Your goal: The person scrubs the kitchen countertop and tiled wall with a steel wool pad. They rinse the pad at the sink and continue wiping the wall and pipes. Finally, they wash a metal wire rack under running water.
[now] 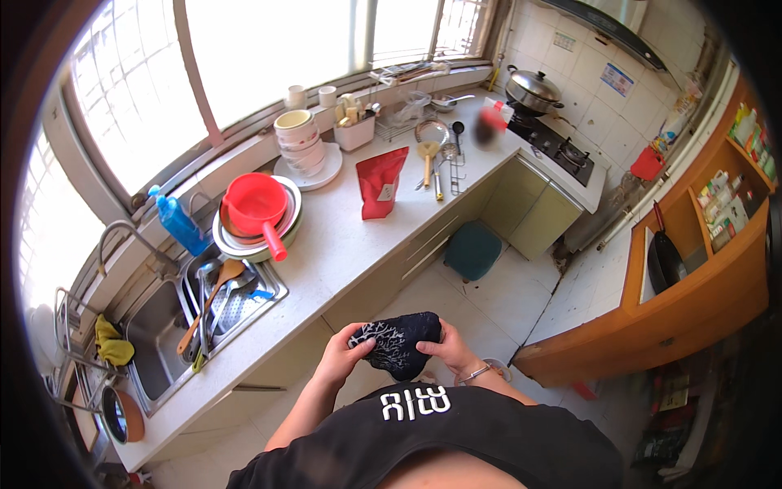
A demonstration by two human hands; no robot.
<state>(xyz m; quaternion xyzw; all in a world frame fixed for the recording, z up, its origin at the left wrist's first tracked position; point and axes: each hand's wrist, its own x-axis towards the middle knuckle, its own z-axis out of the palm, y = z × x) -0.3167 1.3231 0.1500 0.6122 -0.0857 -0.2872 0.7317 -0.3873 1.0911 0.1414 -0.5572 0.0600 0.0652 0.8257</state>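
Observation:
In front of my torso I hold a dark cloth (pixel 408 345) with a white branching print, bunched or folded into a thick pad. My left hand (pixel 349 353) grips its left end, the thumb lying across the print. At the opposite end my right hand (pixel 453 349) pinches it with the thumb on top; a bracelet is on that wrist. Beyond the cloth, on the white countertop (pixel 339 263), stands an upright red pouch (pixel 381 183). The fingers beneath the cloth are hidden.
Left is a steel sink (pixel 160 339) with utensils, beside stacked basins under a red dipper (pixel 256 205). Bowls (pixel 299 140) and cooking tools line the back counter. A gas stove (pixel 559 150) holds a lidded pot (pixel 533 88). A dark green stool (pixel 473 249) stands on the floor; wooden shelving (pixel 635 342) curves at right.

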